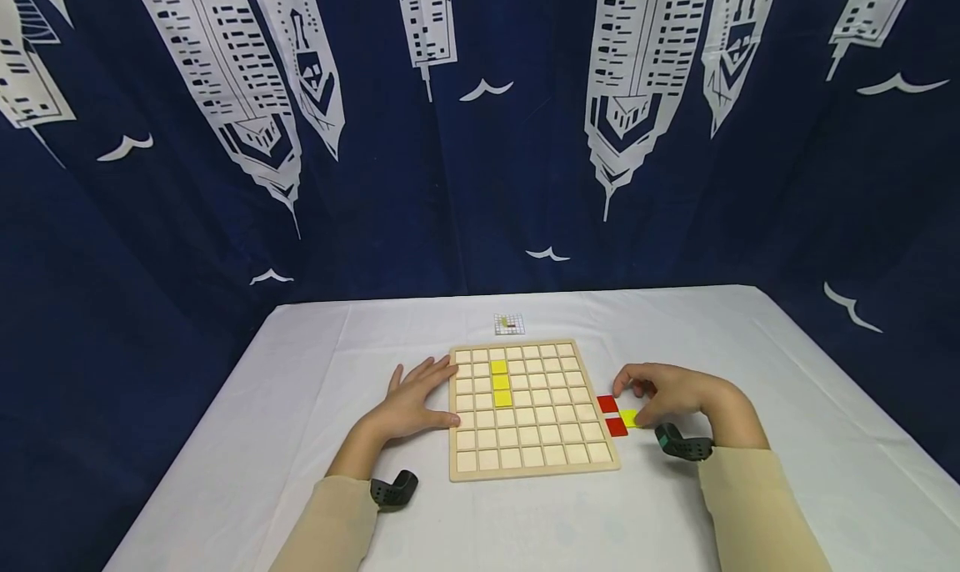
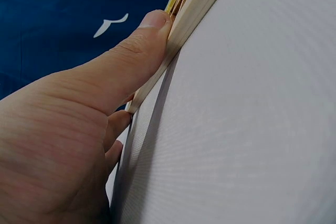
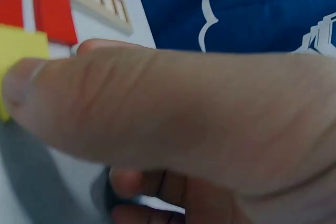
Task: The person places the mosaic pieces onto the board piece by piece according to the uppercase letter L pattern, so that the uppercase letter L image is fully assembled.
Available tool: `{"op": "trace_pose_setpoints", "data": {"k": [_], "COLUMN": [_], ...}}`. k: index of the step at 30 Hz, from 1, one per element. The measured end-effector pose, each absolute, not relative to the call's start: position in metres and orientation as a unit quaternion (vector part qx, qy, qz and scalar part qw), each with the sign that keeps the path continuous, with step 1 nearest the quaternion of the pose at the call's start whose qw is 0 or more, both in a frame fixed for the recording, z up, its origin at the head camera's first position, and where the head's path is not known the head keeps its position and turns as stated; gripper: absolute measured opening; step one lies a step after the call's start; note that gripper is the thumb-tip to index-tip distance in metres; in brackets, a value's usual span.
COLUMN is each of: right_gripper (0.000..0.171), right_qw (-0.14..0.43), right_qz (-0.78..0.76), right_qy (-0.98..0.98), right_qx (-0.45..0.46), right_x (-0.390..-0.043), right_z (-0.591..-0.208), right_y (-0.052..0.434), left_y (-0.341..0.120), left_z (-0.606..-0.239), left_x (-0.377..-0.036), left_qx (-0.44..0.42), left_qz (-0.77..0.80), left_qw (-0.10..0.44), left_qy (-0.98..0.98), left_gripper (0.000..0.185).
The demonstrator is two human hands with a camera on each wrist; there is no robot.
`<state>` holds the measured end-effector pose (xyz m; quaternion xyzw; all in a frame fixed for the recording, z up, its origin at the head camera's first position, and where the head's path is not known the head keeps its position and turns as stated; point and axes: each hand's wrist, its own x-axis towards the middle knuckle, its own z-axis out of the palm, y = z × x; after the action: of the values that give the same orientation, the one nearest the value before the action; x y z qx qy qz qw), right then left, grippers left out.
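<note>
From the head camera, a person sits at a table (image 1: 300, 405) under a white cloth, the left hand (image 1: 415, 401) laid flat with straight fingers against the left edge of a wooden grid board (image 1: 529, 470). The board's square cells are bare but for three yellow tiles (image 1: 500, 382) stacked in one column near the top. The right hand (image 1: 671, 393) curls over loose tiles just right of the board — two red tiles (image 1: 612, 414) and a yellow tile (image 1: 628, 418) — and appears to pinch the yellow one. A small pattern card (image 1: 509, 324) lies beyond the board.

The left wrist camera shows the thumb (image 2: 137, 51) pressed along the board's pale rim (image 2: 202, 1); should that bracing slacken, the board could slide on the cloth and jolt the seated tiles.

The right wrist camera — blurred and mostly filled by the thumb (image 3: 131, 103) — shows its tip on the yellow tile's edge (image 3: 21, 43), red tiles (image 3: 52, 14) just beyond. A shallow pinch could let the tile slip or nudge its red neighbours.
</note>
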<state>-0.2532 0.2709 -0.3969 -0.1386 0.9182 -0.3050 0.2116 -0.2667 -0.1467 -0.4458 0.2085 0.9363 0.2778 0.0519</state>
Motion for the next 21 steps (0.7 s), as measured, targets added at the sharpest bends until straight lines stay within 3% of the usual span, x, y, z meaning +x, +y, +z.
{"op": "trace_pose_setpoints", "data": {"k": [10, 21], "right_gripper": [0.049, 0.025], "right_qw": [0.212, 0.161], "right_qz": [-0.315, -0.308], "right_qy": [0.915, 0.927], "right_qx": [-0.134, -0.140], "right_x": [-0.256, -0.261], "right_z": [-0.405, -0.412], "right_y": [0.276, 0.279], "left_y": [-0.148, -0.147], "left_z": [-0.446, -0.446], "left_x": [-0.268, -0.268], "left_qx": [0.207, 0.205], "left_qz": [0.267, 0.274], "left_qw": [0.052, 0.055], "left_qy": [0.940, 0.938], "left_gripper": [0.089, 0.090]}}
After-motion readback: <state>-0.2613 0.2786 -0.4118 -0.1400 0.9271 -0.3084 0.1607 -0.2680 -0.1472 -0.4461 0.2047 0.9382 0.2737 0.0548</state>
